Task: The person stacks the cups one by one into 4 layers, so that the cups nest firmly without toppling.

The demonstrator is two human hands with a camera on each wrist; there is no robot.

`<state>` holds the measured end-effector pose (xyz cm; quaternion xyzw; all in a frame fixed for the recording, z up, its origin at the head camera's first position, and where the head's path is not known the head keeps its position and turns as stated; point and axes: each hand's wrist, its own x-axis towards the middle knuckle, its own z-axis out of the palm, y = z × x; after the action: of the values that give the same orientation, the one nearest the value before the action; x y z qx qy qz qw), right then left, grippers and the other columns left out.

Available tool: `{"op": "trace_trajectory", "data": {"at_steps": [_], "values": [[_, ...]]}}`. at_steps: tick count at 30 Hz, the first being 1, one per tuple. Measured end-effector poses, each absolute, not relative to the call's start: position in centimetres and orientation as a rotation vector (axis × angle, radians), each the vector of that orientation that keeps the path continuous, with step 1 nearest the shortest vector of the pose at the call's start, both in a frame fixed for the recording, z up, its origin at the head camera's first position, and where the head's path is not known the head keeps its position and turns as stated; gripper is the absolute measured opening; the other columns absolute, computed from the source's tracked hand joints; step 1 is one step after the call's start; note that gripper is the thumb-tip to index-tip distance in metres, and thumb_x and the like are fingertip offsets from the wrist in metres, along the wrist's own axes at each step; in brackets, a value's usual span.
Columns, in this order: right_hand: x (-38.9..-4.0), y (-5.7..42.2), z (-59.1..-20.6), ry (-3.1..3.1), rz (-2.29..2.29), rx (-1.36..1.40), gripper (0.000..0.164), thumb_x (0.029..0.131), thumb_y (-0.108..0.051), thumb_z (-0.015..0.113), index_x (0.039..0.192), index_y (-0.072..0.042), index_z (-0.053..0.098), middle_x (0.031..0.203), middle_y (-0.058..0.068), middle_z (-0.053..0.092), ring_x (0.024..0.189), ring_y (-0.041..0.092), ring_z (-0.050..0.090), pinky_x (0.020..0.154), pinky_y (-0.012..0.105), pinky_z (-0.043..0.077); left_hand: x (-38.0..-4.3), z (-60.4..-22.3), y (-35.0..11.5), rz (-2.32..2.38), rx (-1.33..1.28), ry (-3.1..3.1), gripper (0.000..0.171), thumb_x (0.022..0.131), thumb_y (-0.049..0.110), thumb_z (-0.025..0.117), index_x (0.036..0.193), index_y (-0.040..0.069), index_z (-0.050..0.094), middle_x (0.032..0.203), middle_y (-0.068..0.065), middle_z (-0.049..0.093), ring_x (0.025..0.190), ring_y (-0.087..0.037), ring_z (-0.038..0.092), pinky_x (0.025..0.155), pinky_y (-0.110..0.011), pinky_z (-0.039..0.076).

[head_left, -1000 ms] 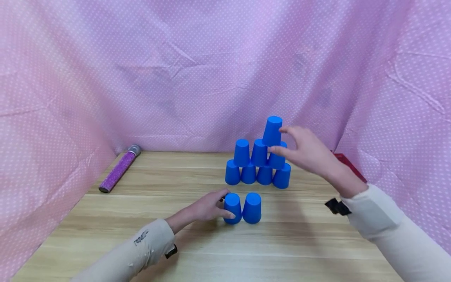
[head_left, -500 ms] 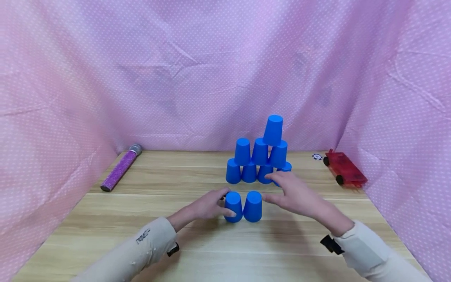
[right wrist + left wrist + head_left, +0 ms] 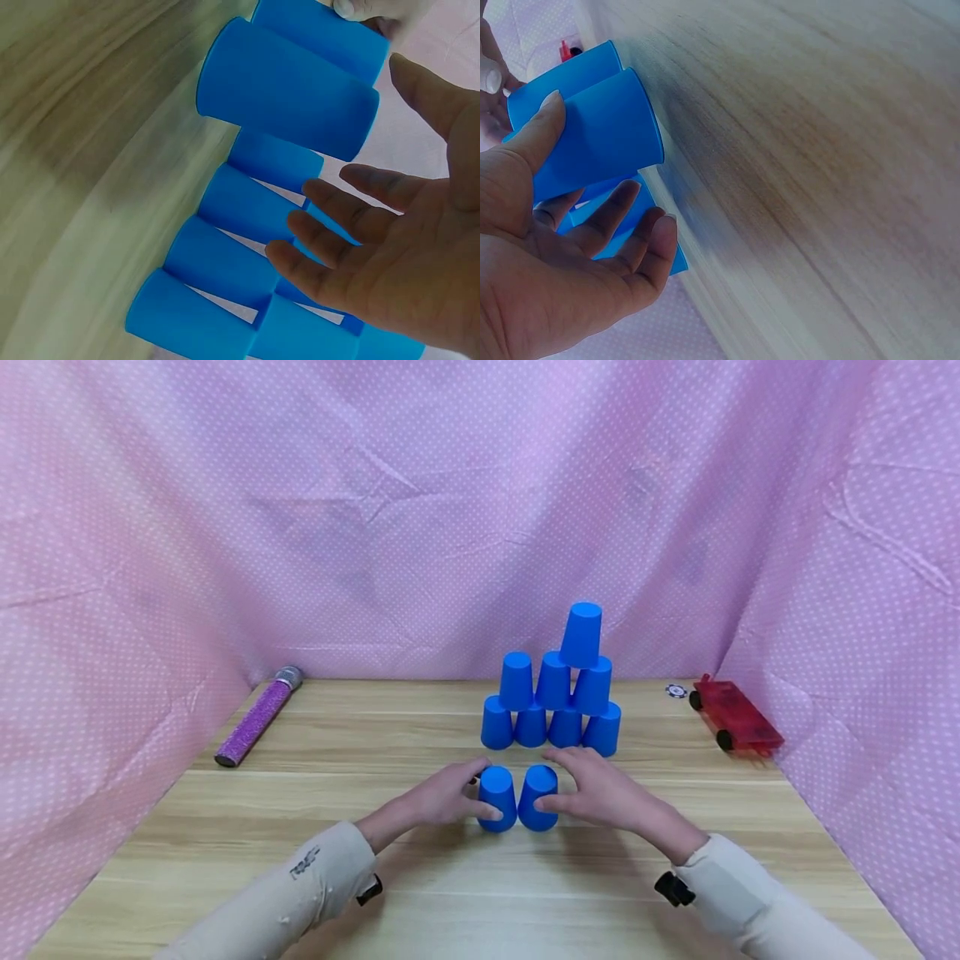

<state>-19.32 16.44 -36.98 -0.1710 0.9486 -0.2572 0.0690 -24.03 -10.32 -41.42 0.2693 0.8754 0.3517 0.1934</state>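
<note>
Two blue cups stand upside down side by side near the table's middle. My left hand [image 3: 442, 795] holds the left cup [image 3: 497, 787], its thumb [image 3: 544, 127] on the near side and a finger behind. Around the right cup [image 3: 536, 783] my right hand [image 3: 603, 792] spreads thumb and fingers; the right wrist view shows a gap between them and that cup [image 3: 289, 90]. Behind stands a stack of upside-down blue cups: several in the bottom row [image 3: 497, 724], three in the middle row [image 3: 516, 681], and one top cup [image 3: 582, 635] over the right two.
A purple glittery microphone [image 3: 255, 722] lies at the table's left edge. On the right are a red toy car [image 3: 735, 714] and a small poker chip [image 3: 676, 691]. Pink dotted cloth [image 3: 420, 527] hangs around the wooden table [image 3: 375, 718].
My right hand has let go of the stack's top cup and come down and nearer, to the right front cup. The left hand keeps its place on the left cup.
</note>
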Motion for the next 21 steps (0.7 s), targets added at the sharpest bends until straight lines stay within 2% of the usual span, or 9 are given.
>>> {"op": "trace_trajectory", "data": {"at_steps": [13,21], "values": [[-20.04,16.15,-37.92,2.820,-0.858,-0.527,0.070,0.083,-0.048,0.078,0.141,-0.016,0.056,0.146,0.011,0.056,0.139,0.041,0.044,0.105,0.068,0.042,-24.28,-41.78,-10.24,0.980,0.758,2.458,0.052,0.088,0.042,0.075,0.130,0.024,0.050,0.134,-0.002,0.063,0.131,-0.030,0.057,0.106,-0.054,0.049],[-20.24,16.11,-38.06,2.826,-0.858,-0.473,0.070,0.083,-0.047,0.078,0.141,-0.014,0.057,0.145,0.012,0.057,0.140,0.042,0.044,0.106,0.067,0.042,-24.14,-41.70,-10.19,0.974,0.751,2.469,0.051,0.088,0.043,0.075,0.129,0.024,0.051,0.133,-0.001,0.063,0.131,-0.030,0.056,0.106,-0.055,0.048]]}}
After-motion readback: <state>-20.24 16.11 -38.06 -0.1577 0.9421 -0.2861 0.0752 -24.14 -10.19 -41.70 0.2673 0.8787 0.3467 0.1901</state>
